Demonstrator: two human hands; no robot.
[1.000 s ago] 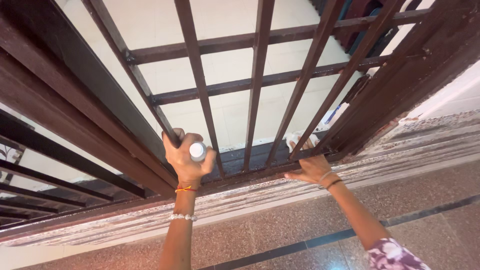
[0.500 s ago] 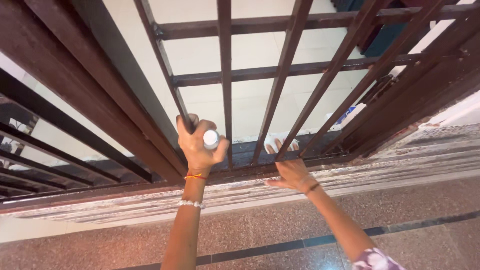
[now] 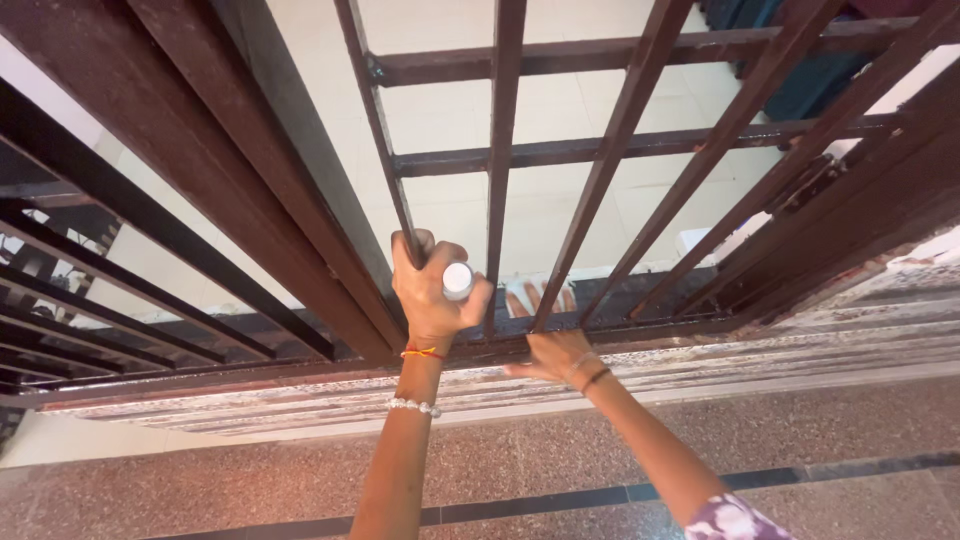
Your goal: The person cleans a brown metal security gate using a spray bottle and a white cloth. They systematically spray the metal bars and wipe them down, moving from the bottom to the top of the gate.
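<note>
Gripping one upright bar (image 3: 400, 215) of the dark brown metal grille (image 3: 640, 150), the left hand (image 3: 432, 290) is clenched, and the same fist also holds a small bottle with a white cap (image 3: 458, 280), cap end toward the camera. The right hand (image 3: 548, 345) reaches between two bars at the bottom of the grille, fingers spread flat and pressing a white cloth (image 3: 528, 292) onto the dark lower rail (image 3: 640, 300); it is open-palmed on the cloth rather than closed around it, with the thumb out on the near side of the bars.

To do this wiping step well, I judge the flat hand should keep even pressure and run the cloth along the rail into the corners where each bar meets it, since grime would collect there. The wrist, with its bangle, sits close to the bars, so short strokes within one gap look safer than trying to drag across a bar. The left hand's hold on the bar steadies the body; keeping the bottle upright in that fist avoids drips.

Further out, the worn, streaked sill (image 3: 700, 355) lies just below the rail, then speckled stone floor (image 3: 600, 450) with a dark inlaid strip. Beyond the bars is pale tiled floor (image 3: 450, 120); more bars stand at left.
</note>
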